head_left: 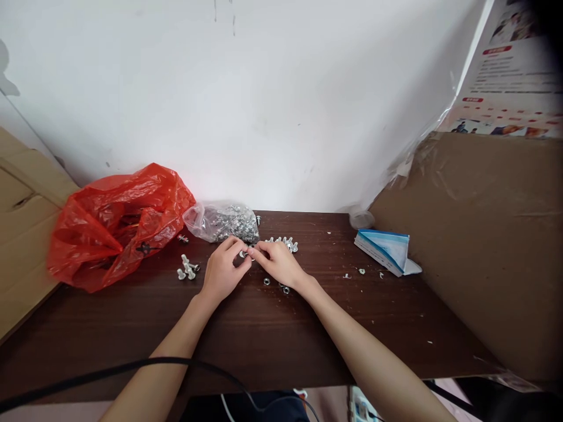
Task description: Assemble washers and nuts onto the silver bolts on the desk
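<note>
My left hand (pixel 225 266) and my right hand (pixel 281 264) meet above the dark brown table, fingertips pinched together. Between them is a small, pale metallic piece of hardware, mostly covered by the fingers, so its kind is unclear. Behind my right hand lies a row of silver bolts (pixel 290 244). Hex nuts (pixel 267 281) rest just in front of it, more of them near the wrist (pixel 285 289). To the left of my left hand sits a small heap of whitish bolt-like pieces (pixel 187 269). A clear plastic bag (pixel 229 221) of metal hardware lies behind the hands.
A red plastic bag (pixel 118 228) stands at the left by a cardboard panel (pixel 30 217). On the right are a blue-and-white packet (pixel 382 249), a clear round item (pixel 361 220) and a cardboard wall (pixel 479 234). A black cable (pixel 109 369) crosses in front of my left forearm.
</note>
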`<state>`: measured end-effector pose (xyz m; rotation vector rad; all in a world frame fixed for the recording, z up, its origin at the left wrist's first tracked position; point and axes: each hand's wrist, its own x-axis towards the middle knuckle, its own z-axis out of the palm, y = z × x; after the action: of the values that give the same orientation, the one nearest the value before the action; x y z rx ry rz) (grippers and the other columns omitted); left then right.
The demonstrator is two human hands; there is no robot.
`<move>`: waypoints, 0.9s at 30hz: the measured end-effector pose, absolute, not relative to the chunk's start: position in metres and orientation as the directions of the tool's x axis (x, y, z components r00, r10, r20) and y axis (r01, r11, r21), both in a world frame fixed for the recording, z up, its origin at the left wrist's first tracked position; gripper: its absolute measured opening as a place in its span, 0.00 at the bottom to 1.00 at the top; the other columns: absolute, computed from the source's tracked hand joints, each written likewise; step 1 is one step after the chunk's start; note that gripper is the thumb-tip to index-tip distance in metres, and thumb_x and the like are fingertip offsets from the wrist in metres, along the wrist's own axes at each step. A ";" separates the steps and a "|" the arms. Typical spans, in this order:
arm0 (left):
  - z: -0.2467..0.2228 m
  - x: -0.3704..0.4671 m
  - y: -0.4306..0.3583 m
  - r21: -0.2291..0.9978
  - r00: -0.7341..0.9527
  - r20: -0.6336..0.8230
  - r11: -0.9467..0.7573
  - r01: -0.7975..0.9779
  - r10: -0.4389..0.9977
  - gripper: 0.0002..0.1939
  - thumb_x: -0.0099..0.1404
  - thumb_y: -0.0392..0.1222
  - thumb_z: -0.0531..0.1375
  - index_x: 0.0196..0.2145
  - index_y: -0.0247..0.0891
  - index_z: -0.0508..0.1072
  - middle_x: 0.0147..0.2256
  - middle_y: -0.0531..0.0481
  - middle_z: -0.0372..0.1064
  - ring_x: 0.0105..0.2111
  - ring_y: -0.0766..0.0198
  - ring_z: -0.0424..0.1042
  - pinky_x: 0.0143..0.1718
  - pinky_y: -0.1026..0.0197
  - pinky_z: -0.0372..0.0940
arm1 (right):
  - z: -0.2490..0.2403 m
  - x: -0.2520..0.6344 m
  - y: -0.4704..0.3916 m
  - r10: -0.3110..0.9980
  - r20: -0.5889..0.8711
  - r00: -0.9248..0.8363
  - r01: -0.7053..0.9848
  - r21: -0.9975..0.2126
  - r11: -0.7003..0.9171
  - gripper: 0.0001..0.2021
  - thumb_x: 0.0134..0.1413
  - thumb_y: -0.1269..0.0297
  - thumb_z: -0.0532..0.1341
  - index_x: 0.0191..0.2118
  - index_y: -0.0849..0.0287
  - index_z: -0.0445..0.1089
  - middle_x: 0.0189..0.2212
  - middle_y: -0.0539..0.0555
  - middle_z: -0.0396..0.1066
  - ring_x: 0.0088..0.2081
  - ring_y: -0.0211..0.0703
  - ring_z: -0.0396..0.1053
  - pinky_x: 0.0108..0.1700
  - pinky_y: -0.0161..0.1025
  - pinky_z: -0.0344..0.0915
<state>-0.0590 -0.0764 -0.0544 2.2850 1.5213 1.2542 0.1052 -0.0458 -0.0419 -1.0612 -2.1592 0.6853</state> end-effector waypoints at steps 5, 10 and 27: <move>-0.055 -0.060 -0.076 0.516 0.150 0.564 -0.488 0.704 0.812 0.02 0.61 0.35 0.56 0.33 0.39 0.68 0.34 0.51 0.65 0.30 0.67 0.65 0.31 0.65 0.60 | -0.038 0.105 -0.048 0.864 0.257 -0.432 0.524 -0.709 0.472 0.06 0.56 0.59 0.58 0.35 0.56 0.65 0.16 0.43 0.58 0.20 0.36 0.56 0.26 0.33 0.48; -0.056 -0.060 -0.077 0.506 0.150 0.558 -0.478 0.717 0.816 0.02 0.62 0.35 0.56 0.33 0.38 0.68 0.34 0.51 0.65 0.30 0.67 0.65 0.31 0.65 0.60 | -0.041 0.106 -0.045 0.868 0.230 -0.441 0.469 -0.766 0.441 0.11 0.57 0.54 0.55 0.30 0.56 0.62 0.16 0.43 0.56 0.19 0.35 0.54 0.25 0.33 0.47; -0.056 -0.060 -0.076 0.512 0.155 0.537 -0.466 0.722 0.829 0.03 0.63 0.36 0.56 0.34 0.39 0.70 0.35 0.51 0.65 0.30 0.67 0.65 0.32 0.65 0.60 | -0.044 0.108 -0.042 0.879 0.198 -0.434 0.353 -0.860 0.368 0.06 0.51 0.61 0.57 0.33 0.56 0.61 0.17 0.42 0.57 0.20 0.35 0.55 0.24 0.32 0.50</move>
<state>-0.0600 -0.0759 -0.0555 2.2812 1.5439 1.2069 0.1085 -0.0422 -0.0441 -1.0634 -1.9605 1.0041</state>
